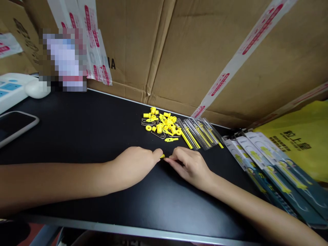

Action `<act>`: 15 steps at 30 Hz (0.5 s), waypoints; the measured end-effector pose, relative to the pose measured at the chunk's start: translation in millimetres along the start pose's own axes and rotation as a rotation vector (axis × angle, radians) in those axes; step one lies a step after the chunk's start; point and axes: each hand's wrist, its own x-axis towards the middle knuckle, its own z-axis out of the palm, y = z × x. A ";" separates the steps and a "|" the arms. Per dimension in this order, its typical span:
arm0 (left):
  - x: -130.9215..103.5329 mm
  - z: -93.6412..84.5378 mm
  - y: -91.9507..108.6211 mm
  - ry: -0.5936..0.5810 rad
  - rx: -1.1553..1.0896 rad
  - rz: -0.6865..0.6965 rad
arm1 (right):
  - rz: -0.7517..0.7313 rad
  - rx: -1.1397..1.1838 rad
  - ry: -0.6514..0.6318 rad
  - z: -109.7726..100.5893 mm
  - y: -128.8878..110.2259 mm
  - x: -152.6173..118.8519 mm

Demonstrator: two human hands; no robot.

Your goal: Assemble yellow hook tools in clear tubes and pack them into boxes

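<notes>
My left hand (139, 164) is closed on a small yellow part (162, 156) that pokes out between thumb and fingers, above the black table. My right hand (188, 165) has its fingertips pinched just beside that part; whatever they hold, if anything, is too small to make out. Beyond the hands lies a pile of yellow plastic pieces (159, 128), with rings, caps and thin metal wire springs among them. Right of the pile, several clear tubes (200, 133) with yellow strips inside lie side by side.
Several packaged items (269, 167) are stacked at the right, by a yellow bag (302, 136). A phone (17, 124) and a white power strip (12, 89) are at the left. Cardboard boxes (205, 44) wall the back of the black table (102, 208).
</notes>
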 end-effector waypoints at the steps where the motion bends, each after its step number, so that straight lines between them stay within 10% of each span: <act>1: -0.3 0.2 0.6 -0.001 0.008 0.000 | 0.010 0.007 0.006 0.2 -0.4 0.1; 15: -7.0 3.1 6.8 0.063 0.153 0.069 | 0.174 0.134 0.017 -0.3 -7.2 2.5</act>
